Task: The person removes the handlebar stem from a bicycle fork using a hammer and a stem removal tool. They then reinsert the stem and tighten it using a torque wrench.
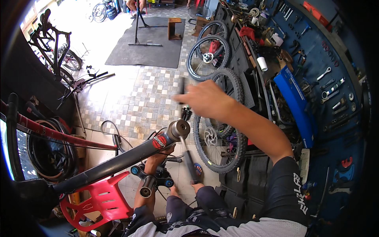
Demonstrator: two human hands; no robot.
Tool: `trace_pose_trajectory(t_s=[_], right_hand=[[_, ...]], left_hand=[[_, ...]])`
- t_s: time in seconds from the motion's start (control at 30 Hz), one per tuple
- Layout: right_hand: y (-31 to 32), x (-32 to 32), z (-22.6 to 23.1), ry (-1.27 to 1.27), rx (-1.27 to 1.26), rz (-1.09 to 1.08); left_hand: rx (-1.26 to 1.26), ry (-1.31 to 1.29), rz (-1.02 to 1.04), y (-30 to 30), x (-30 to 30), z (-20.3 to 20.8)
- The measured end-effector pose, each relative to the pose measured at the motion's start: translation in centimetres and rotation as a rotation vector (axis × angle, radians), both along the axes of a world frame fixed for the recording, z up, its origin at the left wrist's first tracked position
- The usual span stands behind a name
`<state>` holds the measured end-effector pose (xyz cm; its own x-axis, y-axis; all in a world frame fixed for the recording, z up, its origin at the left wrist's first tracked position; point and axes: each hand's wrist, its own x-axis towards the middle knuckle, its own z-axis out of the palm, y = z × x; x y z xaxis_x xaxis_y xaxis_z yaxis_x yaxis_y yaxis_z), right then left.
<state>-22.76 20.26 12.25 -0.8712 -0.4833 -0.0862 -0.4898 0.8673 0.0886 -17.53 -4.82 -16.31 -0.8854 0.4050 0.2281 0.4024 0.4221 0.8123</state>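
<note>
A dark bicycle frame (118, 166) runs from the left toward the middle. On its head-tube end sits a headset press (181, 128) with a round metal disc and a long two-armed handle. My right hand (205, 98), slightly blurred, closes on the upper black grip of this handle, with one finger reaching across it. The lower grip (191, 166) points toward my legs. My left hand (161, 155) is below the head tube, its fingers mostly hidden by the frame. In front of my left forearm stands a suspension fork (152, 179) with blue caps and an upright steerer tube.
A red plastic chair (98, 203) stands at the lower left, near hanging tires (49, 154). Mountain bike wheels (219, 158) lean along the drawers on the right. Beyond them is a cluttered workbench with a blue box (294, 102) and a tool wall (331, 85). A black mat (158, 55) lies ahead.
</note>
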Motion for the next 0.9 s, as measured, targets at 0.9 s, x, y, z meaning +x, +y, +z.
trace_pose_trajectory(t_s=[0.9], right_hand=[[-1.3, 5.2, 3.8, -0.638, 0.147, 0.219]], left_hand=[[0.09, 0.109, 0.01, 0.4, -0.2, -2.2]])
